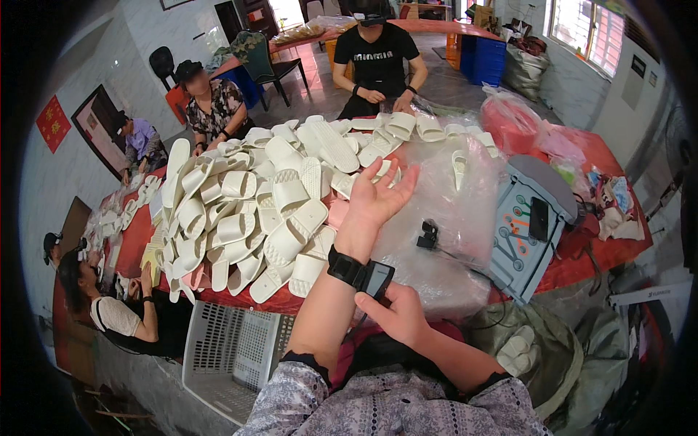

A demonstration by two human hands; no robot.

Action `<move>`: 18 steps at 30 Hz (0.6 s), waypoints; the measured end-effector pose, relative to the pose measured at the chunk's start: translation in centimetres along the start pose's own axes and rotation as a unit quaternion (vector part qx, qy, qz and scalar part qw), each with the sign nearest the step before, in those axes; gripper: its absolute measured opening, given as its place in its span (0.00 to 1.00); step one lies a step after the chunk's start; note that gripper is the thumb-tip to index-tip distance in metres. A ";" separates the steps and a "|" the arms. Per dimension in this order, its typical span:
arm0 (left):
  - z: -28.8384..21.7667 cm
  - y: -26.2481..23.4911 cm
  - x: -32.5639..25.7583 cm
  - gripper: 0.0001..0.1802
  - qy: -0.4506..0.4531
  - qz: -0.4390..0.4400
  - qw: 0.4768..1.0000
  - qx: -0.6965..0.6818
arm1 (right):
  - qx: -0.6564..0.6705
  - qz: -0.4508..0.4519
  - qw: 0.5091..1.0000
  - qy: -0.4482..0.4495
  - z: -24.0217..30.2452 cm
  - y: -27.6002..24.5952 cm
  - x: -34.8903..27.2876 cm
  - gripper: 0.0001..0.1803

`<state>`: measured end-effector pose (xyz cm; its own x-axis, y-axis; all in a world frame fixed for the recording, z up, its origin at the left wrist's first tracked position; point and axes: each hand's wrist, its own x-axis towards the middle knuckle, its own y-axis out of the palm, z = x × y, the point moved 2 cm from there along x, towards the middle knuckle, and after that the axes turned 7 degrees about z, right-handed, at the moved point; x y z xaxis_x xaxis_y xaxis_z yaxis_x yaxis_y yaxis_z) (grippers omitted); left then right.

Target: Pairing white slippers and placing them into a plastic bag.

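- Bottom of frame: my patterned sleeves come in from the lower edge. A white slotted basket [233, 352] sits lower left, below the table edge; I see no slippers in it.
- My right hand [398, 314] is just below centre, fingers pinched together on the small black device [377, 279] strapped at my left wrist by a black wristband [346, 267].
- My left hand [376, 196] is raised above mid-frame, palm up, fingers spread apart, holding nothing. The forearm runs steeply up from the lower edge.
- Just behind that hand: a large heap of white slippers [269, 196] covers the red table [603, 251] across the centre and left.
- Right of centre: clear plastic bags [451, 211], a small black clip [428, 234], a grey board [527, 229].
- Progress, as I judge it: sorting barely advanced; the heap is large, and both hands are occupied with the wrist device, not the slippers.
- Far side, upper frame: other people seated around the table.
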<state>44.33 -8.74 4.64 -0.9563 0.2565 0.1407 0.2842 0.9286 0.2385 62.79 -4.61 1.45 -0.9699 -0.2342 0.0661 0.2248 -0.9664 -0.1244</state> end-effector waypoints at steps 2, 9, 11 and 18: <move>-0.3 0.3 -0.5 0.11 0.089 -0.006 0.993 0.075 | 0.014 -0.006 1.000 0.003 -0.2 -0.4 -0.2 0.18; -3.0 0.9 -2.8 0.04 0.251 0.035 0.955 0.155 | -0.087 0.113 0.990 -0.021 1.1 -0.8 -0.7 0.21; -4.5 0.5 -3.2 0.05 0.106 0.006 0.994 -0.040 | -0.116 0.187 0.970 -0.108 1.0 -1.2 -1.7 0.15; -4.0 3.0 -6.2 0.10 -0.253 0.185 0.719 -0.620 | 0.167 0.104 0.979 0.046 -3.2 -2.6 2.7 0.12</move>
<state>51.40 -8.64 8.35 -0.6127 0.7808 0.1223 0.0687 -0.1015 0.9925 59.29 -2.36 -1.25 -0.9011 -0.4332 -0.0185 0.4206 -0.8837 0.2054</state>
